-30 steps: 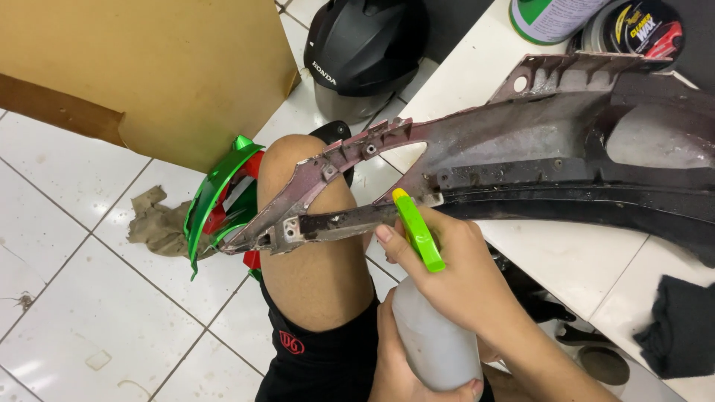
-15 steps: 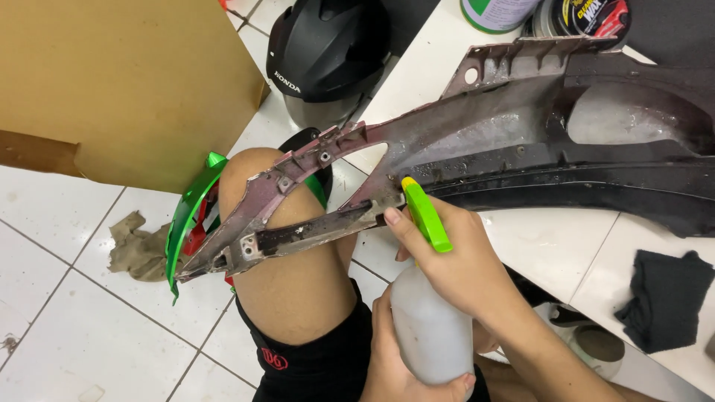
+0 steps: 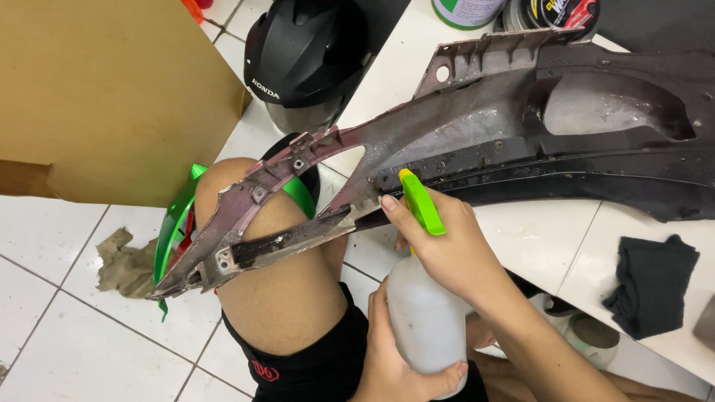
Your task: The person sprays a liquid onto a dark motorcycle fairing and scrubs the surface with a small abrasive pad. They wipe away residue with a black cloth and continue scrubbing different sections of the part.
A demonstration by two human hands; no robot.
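Right hand (image 3: 447,249) wraps the neck of a translucent white spray bottle (image 3: 424,316), fingers closed on it, index finger lying along the lime-green trigger head (image 3: 419,201). Left hand (image 3: 398,368) cups the bottle's base from below, fingers curled round it. Nozzle sits right against the lower edge of a dirty dark plastic motorcycle fairing panel (image 3: 477,130). The panel's wide end lies on the white tiled worktop (image 3: 544,234); its narrow forked end juts off the worktop edge and rests across the person's bare knee (image 3: 279,283), tip past the knee over the floor. Panel surface looks wet and grimy near the nozzle. Behind the panel's narrow end: a green plastic body part (image 3: 175,223) on the floor, a crumpled tan rag (image 3: 123,260) just beside it. Black helmet (image 3: 309,56) on the floor above the panel's midsection, big cardboard sheet (image 3: 112,97) to its left. Dark folded cloth (image 3: 652,283) on the worktop below the panel's wide end. Two tins (image 3: 514,11) at the worktop's far edge, beyond the panel.
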